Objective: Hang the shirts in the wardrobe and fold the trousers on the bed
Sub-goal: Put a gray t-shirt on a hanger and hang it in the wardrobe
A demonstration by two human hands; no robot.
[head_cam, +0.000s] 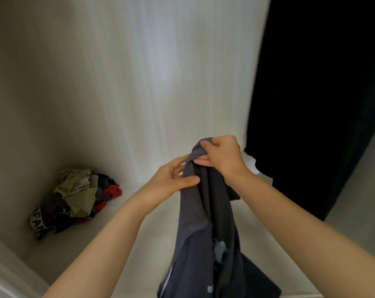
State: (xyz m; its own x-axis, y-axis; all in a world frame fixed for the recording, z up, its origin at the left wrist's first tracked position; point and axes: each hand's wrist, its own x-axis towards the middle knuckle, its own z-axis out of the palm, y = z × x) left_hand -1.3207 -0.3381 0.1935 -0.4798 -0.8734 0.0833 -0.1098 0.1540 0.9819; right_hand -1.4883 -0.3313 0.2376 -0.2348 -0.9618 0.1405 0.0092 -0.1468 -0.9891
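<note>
Inside the wardrobe (160, 82), mid-air in front of its pale back panel, the grey shirt (206, 211) hangs bunched from both hands, its tail dropping out of frame at the bottom. Right grip (222, 155) is clamped on the gathered top of the fabric, fingers curled round it. Left grip (171, 181) pinches the shirt's edge just below, thumb on the front, fingers behind. Step in hand looks like sorting out the collar end before hanging. To do it well, I'd say find the neck opening and shoulder seams first, let the body fall untwisted, and spread the two holds apart so the collar opens. No hanger or rail shows in view, so where it will go can't be told. A black garment (322, 104) hangs at the right, close beside the right wrist, and could crowd or snag the shirt when it is lifted. On the wardrobe floor (117, 233), in the left corner, lies a clothes pile (74, 196) of olive, red and dark pieces, well apart from the hands and not in the way. Bed and trousers are not visible.
</note>
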